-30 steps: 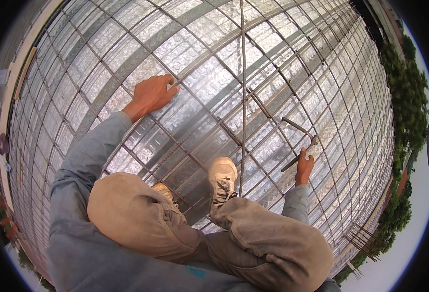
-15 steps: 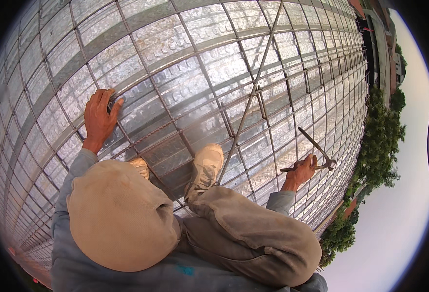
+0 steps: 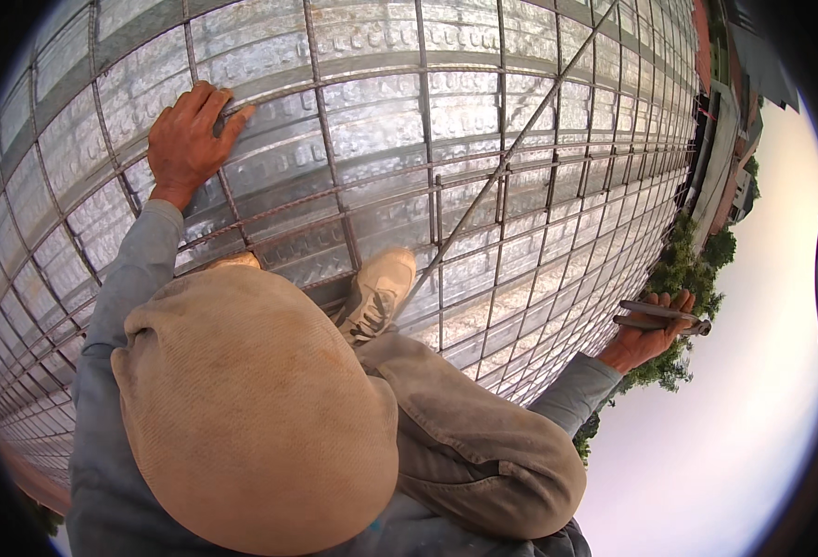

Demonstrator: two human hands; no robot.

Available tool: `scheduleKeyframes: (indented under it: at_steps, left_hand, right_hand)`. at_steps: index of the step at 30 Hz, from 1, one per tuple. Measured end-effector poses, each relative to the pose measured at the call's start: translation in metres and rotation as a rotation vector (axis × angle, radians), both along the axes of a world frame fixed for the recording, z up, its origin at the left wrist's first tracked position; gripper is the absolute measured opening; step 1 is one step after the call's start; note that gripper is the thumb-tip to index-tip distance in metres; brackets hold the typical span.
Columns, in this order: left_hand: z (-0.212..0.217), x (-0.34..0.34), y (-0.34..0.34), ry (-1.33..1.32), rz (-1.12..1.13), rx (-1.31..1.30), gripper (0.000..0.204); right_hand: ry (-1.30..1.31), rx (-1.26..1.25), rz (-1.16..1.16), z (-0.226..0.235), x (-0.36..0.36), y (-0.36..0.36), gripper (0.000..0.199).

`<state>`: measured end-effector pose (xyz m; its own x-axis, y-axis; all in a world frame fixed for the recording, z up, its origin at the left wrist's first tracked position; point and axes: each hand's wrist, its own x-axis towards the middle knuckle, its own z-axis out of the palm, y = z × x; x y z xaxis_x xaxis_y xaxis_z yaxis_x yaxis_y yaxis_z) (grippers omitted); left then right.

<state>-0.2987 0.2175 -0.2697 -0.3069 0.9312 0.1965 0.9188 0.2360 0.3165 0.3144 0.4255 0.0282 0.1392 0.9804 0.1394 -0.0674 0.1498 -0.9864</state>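
Observation:
My left hand (image 3: pixel 191 139) is closed round a crossing of the steel rebar (image 3: pixel 283 94) at the upper left, fingers bent over the bar. Out to the right, my right hand (image 3: pixel 648 336) is raised and grips a pair of pincers (image 3: pixel 648 316). The handles lie close together in the hand, and the rounded head points right. Under the rebar mesh runs a ribbed, shiny metal deck (image 3: pixel 372 111). My fingertips on the left are partly hidden by the bar.
A long bar (image 3: pixel 511 144) crosses the mesh diagonally. My shoe (image 3: pixel 378 288) stands among the bars, with my bent knees close in front. Green trees (image 3: pixel 682 269) and open sky lie beyond the deck's right edge, and a building stands at the upper right.
My right hand has swung right and up with the pincers, whose handles have come together. My left hand keeps its hold on the rebar as the view shifts.

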Motion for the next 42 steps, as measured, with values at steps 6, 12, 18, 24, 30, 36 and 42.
scheduleKeyframes:
  at_steps: [6,12,18,24,30,36,42]
  left_hand:
    - [-0.004,0.0,0.001,-0.011,-0.013,0.022,0.037]
    - [-0.008,-0.001,0.001,-0.011,-0.012,0.036,0.038]
    - [-0.01,-0.001,0.0,0.007,-0.009,0.059,0.038]
    - [-0.011,0.0,-0.001,0.026,-0.004,0.029,0.04]
    - [-0.013,-0.001,-0.003,0.039,-0.007,0.031,0.041]
    - [-0.013,-0.001,0.0,0.068,-0.015,0.048,0.04]
    - [-0.014,-0.001,-0.003,0.059,-0.011,0.056,0.041]
  right_hand:
    - [-1.315,-0.58,0.294,-0.026,-0.082,0.043,0.04]
    - [-2.089,-0.092,1.04,-0.104,-0.093,0.047,0.036]
    - [-2.32,-0.063,1.138,-0.123,-0.132,0.042,0.033]
    - [-2.354,0.014,1.199,-0.124,-0.145,0.038,0.036]
    - [-2.409,-0.083,1.254,-0.121,-0.154,0.039,0.032]
    - [-2.287,-0.393,1.306,-0.125,-0.153,0.065,0.028]
    - [-2.323,-0.429,1.36,-0.129,-0.17,0.058,0.027]
